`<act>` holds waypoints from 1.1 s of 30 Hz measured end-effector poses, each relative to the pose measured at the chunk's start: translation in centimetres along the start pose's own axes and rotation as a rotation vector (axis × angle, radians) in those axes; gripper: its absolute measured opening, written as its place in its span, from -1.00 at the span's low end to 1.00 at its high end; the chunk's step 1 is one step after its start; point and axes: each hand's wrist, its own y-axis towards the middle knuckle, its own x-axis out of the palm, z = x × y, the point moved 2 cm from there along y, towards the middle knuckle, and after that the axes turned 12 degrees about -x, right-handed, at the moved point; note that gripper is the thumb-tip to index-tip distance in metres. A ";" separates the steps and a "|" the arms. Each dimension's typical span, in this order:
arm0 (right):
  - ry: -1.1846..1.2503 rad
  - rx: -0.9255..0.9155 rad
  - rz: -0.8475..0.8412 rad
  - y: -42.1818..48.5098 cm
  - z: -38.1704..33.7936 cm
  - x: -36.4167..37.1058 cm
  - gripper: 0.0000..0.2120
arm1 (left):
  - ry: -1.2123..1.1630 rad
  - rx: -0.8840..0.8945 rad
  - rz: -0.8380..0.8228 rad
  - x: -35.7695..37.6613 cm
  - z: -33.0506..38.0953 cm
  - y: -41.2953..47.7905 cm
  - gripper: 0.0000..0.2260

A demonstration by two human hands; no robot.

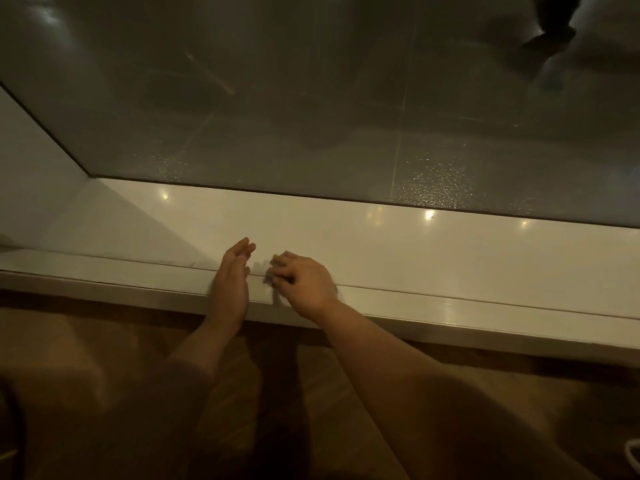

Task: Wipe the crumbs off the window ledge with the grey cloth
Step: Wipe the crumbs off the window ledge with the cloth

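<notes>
— Where's your cloth [269, 279]?
— Grey, bunched small at the ledge's [450, 258] near edge, a bit hanging over the front.
— And your ledge?
— White, glossy, running left to right.

A home room at night: a white window ledge [415, 251], dark window glass [311, 98], wooden floor [329, 393].

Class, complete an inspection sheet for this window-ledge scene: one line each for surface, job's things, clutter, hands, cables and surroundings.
Surface: window ledge, white and glossy, reflecting lights.
Job's things: grey cloth bunched at the ledge's front edge; crumbs too small to tell.
Clutter: nothing seen.
Hands: left hand open, edge-on beside the cloth; right hand grips the cloth.
Cables: white curved thing at the bottom right corner, possibly a cable.
Surroundings: speckled window glass behind the ledge; wooden floor below.
</notes>
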 end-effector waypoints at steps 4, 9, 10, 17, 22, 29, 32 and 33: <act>0.185 0.157 0.163 0.1 -1.1 0.3 -0.79 | -0.110 0.048 0.033 -1.5 0.0 -0.6 -0.70; 0.221 0.227 0.138 0.5 -1.3 0.1 -0.71 | -0.182 0.056 0.019 -2.0 -0.8 -1.2 -0.72; 0.231 0.215 0.119 0.5 -1.1 -0.1 -0.71 | -0.194 0.057 0.020 -2.0 -0.9 -1.2 -0.72; 0.250 0.145 0.030 -1.0 0.7 -2.4 -0.77 | 0.019 0.060 -0.055 -0.1 -1.3 -2.6 -0.73; 0.129 0.098 0.017 -3.4 2.7 -4.5 -0.79 | 0.474 0.165 -0.075 2.8 -1.5 -4.0 -0.61; 0.086 0.053 0.057 -7.2 5.7 -7.4 -0.78 | 0.702 0.276 -0.121 8.0 -2.2 -7.3 -0.48; 0.063 0.056 0.083 -9.1 7.2 -8.7 -0.75 | 0.738 0.303 -0.150 10.1 -2.7 -8.9 -0.45; 0.057 0.061 0.094 -9.7 7.6 -9.1 -0.74 | 0.743 0.297 -0.158 10.7 -2.8 -9.4 -0.44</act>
